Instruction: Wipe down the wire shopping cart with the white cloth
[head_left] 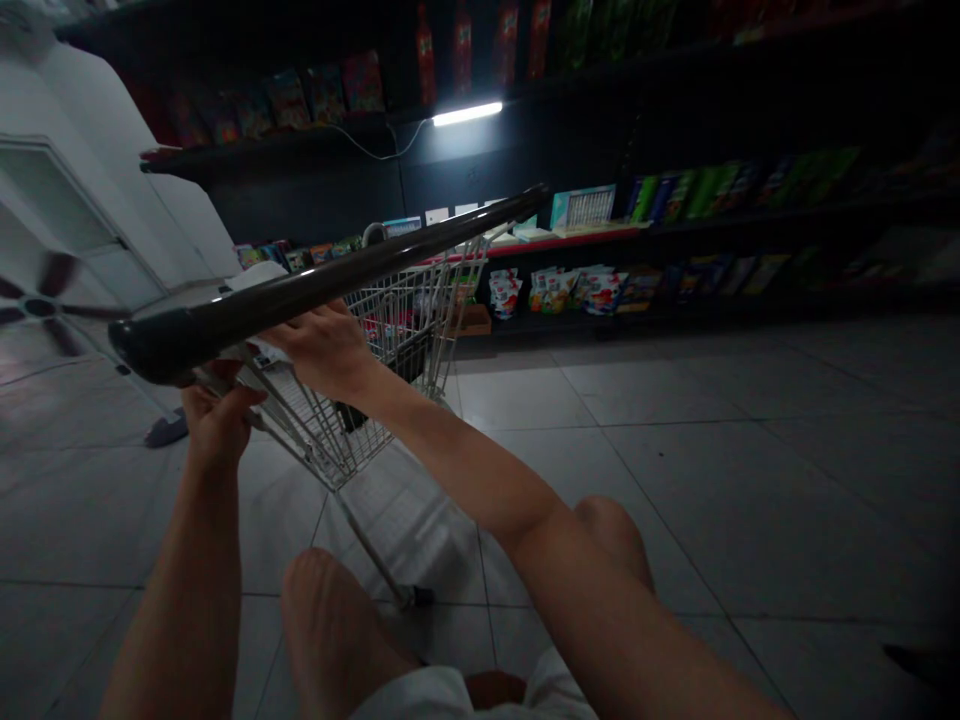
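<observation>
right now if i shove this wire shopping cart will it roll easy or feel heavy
It will probably roll off easily: the wire shopping cart stands on a small caster on smooth floor tile. It likely feels light for its size, being open wire mesh, though its contents are hard to see.

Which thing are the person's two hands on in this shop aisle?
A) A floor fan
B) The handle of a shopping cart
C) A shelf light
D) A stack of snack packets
B. The left hand and right hand both hold the black handle of the wire shopping cart.
</observation>
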